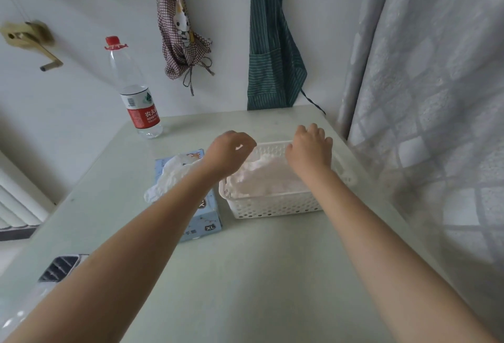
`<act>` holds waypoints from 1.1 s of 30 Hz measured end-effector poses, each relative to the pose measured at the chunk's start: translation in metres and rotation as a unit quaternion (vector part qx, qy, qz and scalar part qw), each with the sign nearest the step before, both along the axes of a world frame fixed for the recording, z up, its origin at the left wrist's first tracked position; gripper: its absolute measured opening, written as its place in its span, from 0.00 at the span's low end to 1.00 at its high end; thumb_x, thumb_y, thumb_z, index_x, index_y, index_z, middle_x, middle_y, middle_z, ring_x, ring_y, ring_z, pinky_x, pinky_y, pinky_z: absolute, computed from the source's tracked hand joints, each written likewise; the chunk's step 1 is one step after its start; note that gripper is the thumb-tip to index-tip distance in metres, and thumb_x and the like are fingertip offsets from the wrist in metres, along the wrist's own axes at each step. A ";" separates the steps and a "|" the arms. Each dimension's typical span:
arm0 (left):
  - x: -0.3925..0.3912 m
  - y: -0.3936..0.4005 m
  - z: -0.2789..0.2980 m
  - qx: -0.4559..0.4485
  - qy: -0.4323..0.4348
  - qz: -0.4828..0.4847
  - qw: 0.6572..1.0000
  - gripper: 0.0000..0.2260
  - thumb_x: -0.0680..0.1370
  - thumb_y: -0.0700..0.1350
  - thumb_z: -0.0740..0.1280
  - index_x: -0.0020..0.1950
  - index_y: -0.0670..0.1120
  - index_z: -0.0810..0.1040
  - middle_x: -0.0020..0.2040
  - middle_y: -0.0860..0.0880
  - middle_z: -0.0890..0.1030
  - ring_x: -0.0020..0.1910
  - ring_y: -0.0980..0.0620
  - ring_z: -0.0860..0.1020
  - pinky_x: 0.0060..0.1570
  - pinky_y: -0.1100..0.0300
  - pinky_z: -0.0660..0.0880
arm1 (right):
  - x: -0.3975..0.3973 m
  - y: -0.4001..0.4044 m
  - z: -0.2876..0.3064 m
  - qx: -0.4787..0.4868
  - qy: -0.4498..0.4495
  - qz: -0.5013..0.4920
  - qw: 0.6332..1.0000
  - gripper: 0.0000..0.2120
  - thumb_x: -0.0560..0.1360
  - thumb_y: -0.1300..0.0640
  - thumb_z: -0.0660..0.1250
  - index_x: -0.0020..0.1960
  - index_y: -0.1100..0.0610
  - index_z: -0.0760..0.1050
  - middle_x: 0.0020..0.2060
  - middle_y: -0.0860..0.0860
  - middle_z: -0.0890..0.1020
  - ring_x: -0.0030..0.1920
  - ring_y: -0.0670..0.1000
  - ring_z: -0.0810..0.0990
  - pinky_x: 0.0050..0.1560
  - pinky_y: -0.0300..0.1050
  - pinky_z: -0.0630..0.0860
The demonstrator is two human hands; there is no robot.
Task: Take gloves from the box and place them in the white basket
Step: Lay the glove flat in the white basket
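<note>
A white perforated basket (272,206) stands on the table with a heap of thin translucent gloves (270,176) inside. Left of it lies a light blue glove box (204,222), and more gloves (174,171) spill from its top opening. My left hand (229,153) hovers between the box and the basket's left rim. Its fingers are curled down and pinch a thin clear glove that trails into the basket. My right hand (311,149) is on the basket's far rim, thumb inside and fingers bent over the outside.
A clear water bottle (136,97) with a red cap stands at the table's back left. Aprons (272,56) hang on the wall behind. A patterned curtain (422,124) runs along the right edge. A grey vented object (60,266) sits at the near left.
</note>
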State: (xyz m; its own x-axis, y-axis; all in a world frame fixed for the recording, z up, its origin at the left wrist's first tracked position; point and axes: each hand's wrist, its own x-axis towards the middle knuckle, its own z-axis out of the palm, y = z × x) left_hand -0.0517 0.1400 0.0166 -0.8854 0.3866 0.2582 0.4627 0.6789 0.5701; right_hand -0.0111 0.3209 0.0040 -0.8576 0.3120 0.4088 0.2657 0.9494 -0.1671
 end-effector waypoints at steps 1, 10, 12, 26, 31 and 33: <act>-0.002 -0.012 0.003 0.015 0.024 0.031 0.999 0.09 0.80 0.46 0.63 0.53 0.50 0.83 0.51 0.51 0.79 0.51 0.52 0.77 0.51 0.59 0.71 | -0.003 -0.010 0.004 -0.008 0.004 0.025 1.000 0.09 0.79 0.58 0.60 0.57 0.60 0.72 0.55 0.57 0.74 0.56 0.57 0.72 0.54 0.51 0.67; -0.014 -0.137 -0.008 -0.051 -0.048 0.204 0.976 0.14 0.77 0.46 0.65 0.62 0.51 0.78 0.62 0.45 0.75 0.61 0.44 0.75 0.62 0.50 0.72 | -0.024 -0.135 0.012 -0.155 -0.078 0.320 0.931 0.11 0.76 0.64 0.59 0.52 0.53 0.76 0.46 0.49 0.74 0.48 0.52 0.76 0.49 0.48 0.74; -0.012 -0.147 -0.013 -0.055 -0.100 0.193 0.975 0.18 0.79 0.47 0.64 0.69 0.50 0.73 0.67 0.43 0.73 0.63 0.43 0.73 0.63 0.51 0.71 | -0.026 -0.152 0.006 -0.142 -0.107 0.334 0.926 0.11 0.75 0.63 0.61 0.53 0.50 0.74 0.49 0.49 0.73 0.49 0.52 0.74 0.50 0.48 0.74; 0.017 -0.154 -0.019 -0.160 -0.138 0.032 0.977 0.33 0.65 0.62 0.66 0.66 0.45 0.70 0.58 0.47 0.75 0.58 0.47 0.70 0.53 0.60 0.61 | -0.025 -0.169 0.004 -0.085 -0.155 0.320 0.931 0.09 0.77 0.61 0.66 0.50 0.54 0.85 0.49 0.49 0.78 0.50 0.49 0.75 0.52 0.44 0.74; 0.004 -0.168 -0.023 -0.205 -0.165 0.018 0.965 0.31 0.69 0.57 0.76 0.67 0.48 0.71 0.61 0.50 0.75 0.61 0.48 0.71 0.58 0.54 0.70 | -0.016 -0.173 0.006 -0.118 -0.235 0.317 0.911 0.05 0.74 0.61 0.70 0.48 0.58 0.84 0.49 0.51 0.84 0.47 0.51 0.81 0.49 0.43 0.78; 0.002 -0.169 -0.020 -0.221 -0.175 0.003 0.959 0.30 0.68 0.56 0.77 0.66 0.49 0.72 0.61 0.50 0.76 0.60 0.48 0.72 0.58 0.53 0.71 | -0.013 -0.175 0.009 -0.121 -0.273 0.322 0.898 0.05 0.73 0.62 0.71 0.47 0.63 0.82 0.48 0.57 0.85 0.42 0.54 0.81 0.47 0.47 0.78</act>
State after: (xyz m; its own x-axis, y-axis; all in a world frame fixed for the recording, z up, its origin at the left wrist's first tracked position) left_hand -0.0499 -0.0293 -0.0030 -0.8901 0.3849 -0.2441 0.2912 0.8922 0.3452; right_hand -0.0237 0.1461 0.0131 -0.9441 -0.2982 -0.1404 -0.2212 0.8891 -0.4008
